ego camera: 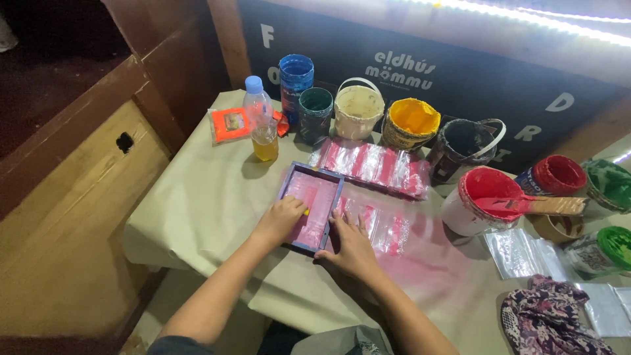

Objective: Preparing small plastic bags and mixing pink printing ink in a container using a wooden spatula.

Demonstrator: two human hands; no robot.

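Head view: worn camera, above and close, looking steeply down and forward across the desk (210,197).
Other views: only this one.

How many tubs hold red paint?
2. One white bucket of red paint stands right of the frame, a scraper resting on it; a smaller red tub sits behind it. Others could be out of frame.

An orange packet (230,123) lies at the table's far left corner, beside a bottle (261,118). A row of clear plastic bags (371,165) stained pink lies before the paint buckets. More clear bags (519,253) lie at the right. A dark sign (427,72) with pale lettering stands behind.
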